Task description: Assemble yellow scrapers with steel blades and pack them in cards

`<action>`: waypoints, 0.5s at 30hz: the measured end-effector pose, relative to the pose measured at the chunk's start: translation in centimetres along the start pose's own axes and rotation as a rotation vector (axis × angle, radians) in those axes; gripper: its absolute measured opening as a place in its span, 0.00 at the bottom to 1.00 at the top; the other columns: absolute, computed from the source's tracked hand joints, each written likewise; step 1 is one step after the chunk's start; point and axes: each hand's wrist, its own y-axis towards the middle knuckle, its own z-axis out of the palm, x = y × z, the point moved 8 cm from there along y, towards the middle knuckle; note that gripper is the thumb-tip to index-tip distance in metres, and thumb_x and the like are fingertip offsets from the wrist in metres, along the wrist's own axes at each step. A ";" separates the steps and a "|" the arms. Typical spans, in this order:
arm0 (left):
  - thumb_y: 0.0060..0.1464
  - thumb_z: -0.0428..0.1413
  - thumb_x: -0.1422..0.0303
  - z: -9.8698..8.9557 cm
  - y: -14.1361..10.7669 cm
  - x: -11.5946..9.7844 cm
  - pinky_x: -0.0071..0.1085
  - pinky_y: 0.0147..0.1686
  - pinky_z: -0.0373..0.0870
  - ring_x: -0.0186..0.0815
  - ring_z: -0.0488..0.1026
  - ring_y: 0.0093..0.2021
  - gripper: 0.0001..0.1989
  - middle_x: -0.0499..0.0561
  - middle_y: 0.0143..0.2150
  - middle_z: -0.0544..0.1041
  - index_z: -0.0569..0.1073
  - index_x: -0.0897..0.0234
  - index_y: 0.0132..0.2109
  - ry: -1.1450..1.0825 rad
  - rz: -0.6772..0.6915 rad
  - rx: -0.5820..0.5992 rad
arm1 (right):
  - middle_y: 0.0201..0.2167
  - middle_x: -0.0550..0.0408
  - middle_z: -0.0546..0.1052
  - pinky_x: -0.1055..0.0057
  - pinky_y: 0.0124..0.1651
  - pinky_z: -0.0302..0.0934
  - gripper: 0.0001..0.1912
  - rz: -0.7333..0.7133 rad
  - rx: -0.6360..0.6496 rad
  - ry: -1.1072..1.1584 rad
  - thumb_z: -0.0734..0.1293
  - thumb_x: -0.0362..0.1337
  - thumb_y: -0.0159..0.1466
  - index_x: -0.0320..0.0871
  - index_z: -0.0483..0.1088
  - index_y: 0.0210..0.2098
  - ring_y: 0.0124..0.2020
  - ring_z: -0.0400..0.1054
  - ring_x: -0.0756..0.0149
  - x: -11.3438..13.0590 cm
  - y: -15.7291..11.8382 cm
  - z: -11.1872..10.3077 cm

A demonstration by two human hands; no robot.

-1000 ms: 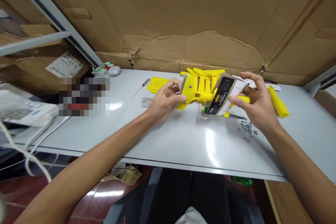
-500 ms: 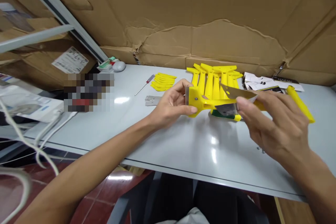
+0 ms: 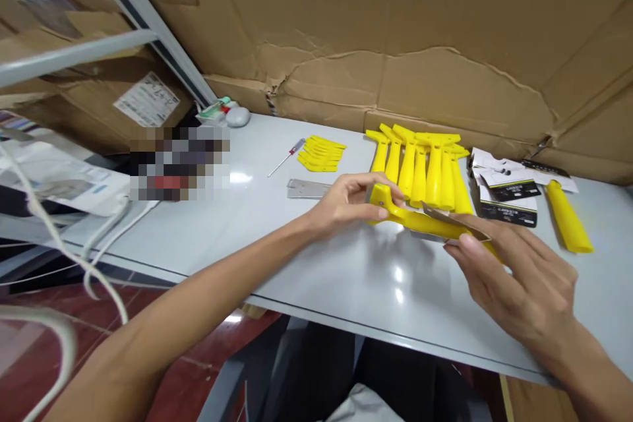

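The head of a yellow plastic scraper (image 3: 430,223) is pinched between the thumb and fingers of the left hand (image 3: 341,208), above the glossy pale table (image 3: 198,237). A thin folded card (image 3: 477,231) is pinched by the right hand (image 3: 524,270), its flaps set around the scraper's smooth handle. Beyond, T-shaped yellow handles (image 3: 434,171) are laid side by side, with black-and-white printed cards (image 3: 509,191) overlapped to their right. Flat yellow pieces (image 3: 321,153) are fanned beside a slim screwdriver (image 3: 287,159). At left, a creased cardboard box (image 3: 93,92) is seen; its contents cannot be made out.
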 end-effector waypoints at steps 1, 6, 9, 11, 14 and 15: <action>0.53 0.71 0.68 0.0 -0.1 -0.3 0.36 0.48 0.75 0.39 0.79 0.45 0.09 0.53 0.43 0.82 0.85 0.61 0.42 0.043 0.019 -0.007 | 0.46 0.37 0.84 0.55 0.41 0.77 0.40 -0.002 -0.018 -0.007 0.79 0.20 0.57 0.42 0.68 0.66 0.39 0.80 0.51 0.5 0.4 -0.2; 0.50 0.72 0.72 -0.2 -1.3 -0.7 0.35 0.48 0.74 0.38 0.78 0.45 0.08 0.52 0.39 0.79 0.87 0.59 0.39 0.013 0.089 -0.109 | 0.47 0.33 0.84 0.49 0.44 0.79 0.29 0.004 0.016 0.013 0.75 0.22 0.64 0.41 0.68 0.63 0.44 0.82 0.49 1.7 1.2 0.4; 0.49 0.72 0.72 0.3 -2.1 0.1 0.35 0.47 0.74 0.38 0.78 0.44 0.08 0.51 0.37 0.77 0.88 0.58 0.38 -0.043 0.061 -0.095 | 0.47 0.32 0.84 0.47 0.45 0.79 0.30 0.000 -0.003 0.036 0.75 0.25 0.65 0.41 0.67 0.64 0.47 0.81 0.48 1.8 0.7 0.7; 0.48 0.72 0.72 0.6 -2.2 0.8 0.38 0.51 0.74 0.40 0.77 0.48 0.08 0.51 0.37 0.77 0.88 0.57 0.38 -0.068 0.034 -0.093 | 0.44 0.33 0.85 0.49 0.43 0.78 0.30 -0.027 -0.069 0.033 0.75 0.26 0.65 0.41 0.67 0.64 0.44 0.81 0.49 1.9 0.2 0.2; 0.42 0.70 0.74 1.1 -1.5 1.1 0.47 0.65 0.68 0.48 0.75 0.59 0.08 0.52 0.35 0.77 0.87 0.57 0.32 -0.052 0.043 -0.086 | 0.45 0.37 0.85 0.52 0.44 0.77 0.31 -0.105 -0.070 -0.078 0.77 0.27 0.64 0.42 0.68 0.65 0.43 0.81 0.51 2.2 0.2 -0.3; 0.41 0.68 0.76 1.1 -1.2 1.0 0.50 0.69 0.66 0.49 0.74 0.62 0.09 0.52 0.34 0.77 0.86 0.57 0.31 -0.042 0.055 -0.082 | 0.46 0.39 0.85 0.53 0.46 0.76 0.33 -0.128 -0.041 -0.131 0.77 0.28 0.64 0.43 0.67 0.66 0.44 0.80 0.52 2.4 0.6 -0.3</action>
